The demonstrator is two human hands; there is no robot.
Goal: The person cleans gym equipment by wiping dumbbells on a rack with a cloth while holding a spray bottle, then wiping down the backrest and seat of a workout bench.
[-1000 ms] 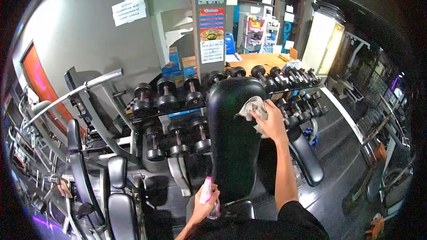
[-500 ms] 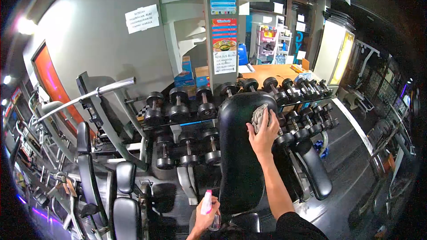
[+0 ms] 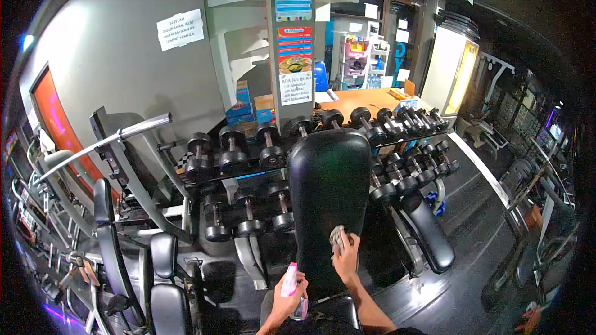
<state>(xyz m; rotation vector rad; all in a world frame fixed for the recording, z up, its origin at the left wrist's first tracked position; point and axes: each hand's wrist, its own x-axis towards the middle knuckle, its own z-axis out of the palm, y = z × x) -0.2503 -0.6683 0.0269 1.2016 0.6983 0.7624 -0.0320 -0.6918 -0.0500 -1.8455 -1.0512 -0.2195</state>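
Observation:
A black padded bench backrest [image 3: 329, 180] stands upright in the middle of the view. My right hand [image 3: 346, 257] is closed on a crumpled grey cloth [image 3: 337, 239], which lies against the lower right part of the backrest. Low and left of it, my left hand [image 3: 288, 298] is wrapped round a clear spray bottle with a pink and white head [image 3: 290, 278]. The bottle is upright beside the bottom of the backrest.
Behind the backrest runs a two-tier rack with several dumbbells [image 3: 233, 152]. Another black bench [image 3: 428, 232] stands to the right. On the left are machines with black pads [image 3: 169, 310] and a grey bar [image 3: 146, 127]. A wooden desk [image 3: 357, 98] is beyond the rack.
My right hand has moved with the cloth from the upper right of the backrest down to its lower part. My left hand still holds the spray bottle low beside it.

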